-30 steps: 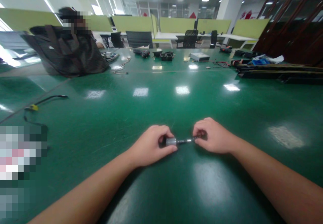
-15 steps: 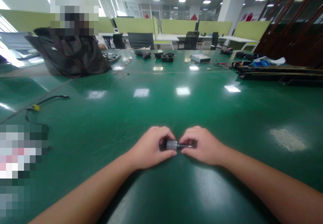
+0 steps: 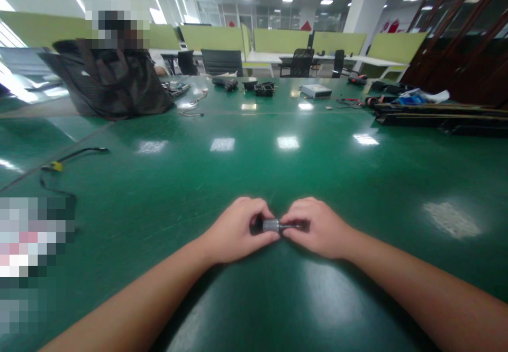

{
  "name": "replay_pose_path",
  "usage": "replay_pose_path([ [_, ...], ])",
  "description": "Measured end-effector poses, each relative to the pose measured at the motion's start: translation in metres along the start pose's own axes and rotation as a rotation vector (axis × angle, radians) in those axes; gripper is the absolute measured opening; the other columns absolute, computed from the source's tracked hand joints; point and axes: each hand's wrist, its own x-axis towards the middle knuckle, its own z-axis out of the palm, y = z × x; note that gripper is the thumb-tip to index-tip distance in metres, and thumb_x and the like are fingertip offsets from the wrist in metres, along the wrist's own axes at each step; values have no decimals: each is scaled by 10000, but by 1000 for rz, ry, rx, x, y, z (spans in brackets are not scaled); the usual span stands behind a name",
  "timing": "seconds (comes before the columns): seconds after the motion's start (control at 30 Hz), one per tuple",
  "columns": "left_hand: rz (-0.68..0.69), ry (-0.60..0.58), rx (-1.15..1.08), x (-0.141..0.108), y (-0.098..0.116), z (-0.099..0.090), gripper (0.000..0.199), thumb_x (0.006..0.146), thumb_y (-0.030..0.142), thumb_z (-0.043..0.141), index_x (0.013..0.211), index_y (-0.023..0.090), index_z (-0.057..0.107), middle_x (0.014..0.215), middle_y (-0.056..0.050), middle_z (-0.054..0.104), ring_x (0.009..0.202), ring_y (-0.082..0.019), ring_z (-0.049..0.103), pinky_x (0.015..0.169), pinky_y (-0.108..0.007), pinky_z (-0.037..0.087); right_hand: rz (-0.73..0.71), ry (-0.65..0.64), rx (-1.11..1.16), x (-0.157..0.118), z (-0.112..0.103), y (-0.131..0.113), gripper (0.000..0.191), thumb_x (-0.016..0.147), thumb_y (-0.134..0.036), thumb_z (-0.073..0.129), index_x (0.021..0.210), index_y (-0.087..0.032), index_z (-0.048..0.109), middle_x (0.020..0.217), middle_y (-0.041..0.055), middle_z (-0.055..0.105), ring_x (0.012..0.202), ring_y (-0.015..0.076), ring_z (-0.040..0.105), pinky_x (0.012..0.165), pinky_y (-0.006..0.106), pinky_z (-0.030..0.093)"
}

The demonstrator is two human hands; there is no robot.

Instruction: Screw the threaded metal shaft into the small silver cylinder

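Note:
Near the front of the green table (image 3: 254, 172), a small grey metal cylinder (image 3: 271, 225) with a thin dark shaft (image 3: 291, 226) lies level between my hands. My left hand (image 3: 240, 231) grips the cylinder between thumb and fingers, with a dark end inside the palm. The thumb and fingers of my right hand (image 3: 317, 227) are closed round the shaft on the right. The far tip of the shaft is partly hidden by my right fingers.
A dark bag (image 3: 119, 84) stands at the back left. A black cable (image 3: 85, 151) lies at the left. Along the back are a black tool (image 3: 225, 83), a silver box (image 3: 316, 91) and black strips (image 3: 440, 116) at the right.
My right fingertips have moved slightly left, closer to the cylinder, and less of the shaft shows. Both hands keep their hold.

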Motion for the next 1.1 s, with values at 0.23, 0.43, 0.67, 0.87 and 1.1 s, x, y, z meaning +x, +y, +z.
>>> replay_pose_path([
  [0.23, 8, -6, 6, 1, 0, -1, 190, 833, 357, 728, 884, 189, 657, 767, 9, 621, 701, -158, 551, 708, -291, 387, -27, -3, -25, 1, -2, 0, 103, 834, -205, 728, 933, -207, 754, 850, 14, 738, 814, 175, 659, 816, 336, 422],
  [0.43, 3, -11, -2, 1, 1, -2, 190, 834, 357, 732, 887, 190, 660, 785, 2, 636, 716, -164, 560, 706, -289, 390, -30, 0, 2, 0, -4, 1, 77, 820, -206, 735, 894, -208, 756, 838, 17, 747, 797, 172, 668, 810, 329, 435],
  [0.67, 0, -8, -1, 0, 1, -2, 194, 832, 359, 740, 881, 189, 660, 773, 9, 621, 711, -161, 555, 710, -287, 385, -32, 1, -15, -1, -3, 4, 63, 796, -195, 741, 858, -209, 747, 829, 8, 746, 798, 174, 667, 827, 344, 412],
  [0.87, -6, -12, 6, 1, 0, -2, 204, 841, 376, 727, 881, 187, 660, 772, 5, 621, 710, -161, 550, 714, -291, 392, -32, 4, -22, -1, -6, 3, 65, 778, -179, 727, 837, -204, 738, 792, 3, 733, 763, 166, 648, 815, 344, 400],
  [1.1, -5, -14, -6, 1, 1, -3, 200, 835, 369, 731, 885, 189, 659, 783, 4, 634, 715, -159, 558, 723, -292, 401, -23, -10, -42, -1, -10, 2, 80, 759, -172, 725, 833, -202, 725, 770, -1, 717, 737, 163, 635, 797, 338, 401],
])
